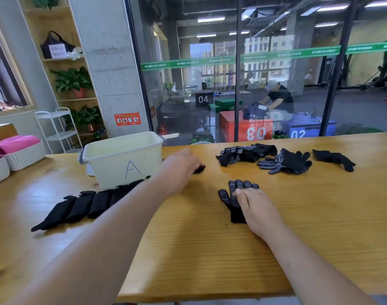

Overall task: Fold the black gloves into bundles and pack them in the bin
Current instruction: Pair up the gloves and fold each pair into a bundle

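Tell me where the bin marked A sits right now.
In the head view the bin stands left of centre at the far edge of the table, just behind the row of folded gloves and left of the left hand.

The gloves [228, 201] are black with white dots, the bin [122, 159] cream, the table [210, 249] honey-brown wood grain.

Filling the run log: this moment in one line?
left hand grips black glove | right hand presses dotted glove | folded bundles before bin
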{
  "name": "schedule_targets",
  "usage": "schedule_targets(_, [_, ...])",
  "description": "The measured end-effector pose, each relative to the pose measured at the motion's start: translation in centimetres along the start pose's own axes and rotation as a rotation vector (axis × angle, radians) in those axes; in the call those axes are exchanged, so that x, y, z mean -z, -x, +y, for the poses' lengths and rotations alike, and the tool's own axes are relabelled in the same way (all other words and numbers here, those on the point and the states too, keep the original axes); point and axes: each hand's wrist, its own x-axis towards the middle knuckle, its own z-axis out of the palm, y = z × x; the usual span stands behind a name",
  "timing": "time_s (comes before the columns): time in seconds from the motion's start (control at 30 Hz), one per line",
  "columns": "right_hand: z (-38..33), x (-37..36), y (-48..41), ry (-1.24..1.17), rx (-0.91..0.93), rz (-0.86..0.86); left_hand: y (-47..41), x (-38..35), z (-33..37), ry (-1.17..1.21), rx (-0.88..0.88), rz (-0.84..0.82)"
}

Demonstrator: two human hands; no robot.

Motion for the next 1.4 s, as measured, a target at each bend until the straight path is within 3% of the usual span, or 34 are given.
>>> schedule_targets(0.1, [0.3,-0.2,-0.1,0.001,-0.001,-0.007,3.9,-3.0,1.2,0.193,0.037,-0.386])
schedule_targets(0.17, [0.2,-0.1,0.0,0.0,0.003,0.014,5.4,-4.3,1.5,0.243,0.066,-0.355])
schedule_targets(0.23, [0.1,-0.1,0.0,0.024,0.009,0.016,6.0,-5.5,1.5,0.166,0.095,-0.212])
schedule_targets(0.27, [-0.1,-0.1,0.1,0.075,0.013,-0.032,6.2,-6.0,1.6,0.108,0.111,-0.219])
schedule_targets(0.4, [-0.7,-0.4,-0.1,0.314,0.016,-0.341,7.4,-7.9,1.9,0.082,0.187,-0.534])
schedule_targets(0.53, [-1.2,0.3,0.2,0.357,0.017,-0.461,8.4,-6.8,2.0,0.127,0.198,-0.563])
schedule_targets(0.77, [-3.8,1.6,4.5,0.372,0.082,-0.536,9.7,-6.9,3.3,0.127,0.263,-0.262])
schedule_targets(0.97, [-4.4,1.6,5.9,0.35,0.068,-0.505,9.5,-8.5,3.1,0.029,0.212,-0.496])
schedule_targets(1.07, [-4.3,1.4,6.5,0.285,0.096,-0.368,10.0,-8.1,3.0,0.078,0.204,-0.444])
schedule_targets(1.17, [-4.1,1.8,7.6,0.244,0.178,-0.095,11.7,-7.4,3.2,0.121,0.179,-0.13])
schedule_targets(1.23, [-4.1,2.1,8.4,0.231,0.22,0.028,13.1,-6.4,3.6,0.151,0.133,-0.023])
schedule_targets(1.4, [-4.2,1.9,9.1,0.197,0.255,-0.014,15.7,-5.8,3.7,0.239,0.095,-0.084])
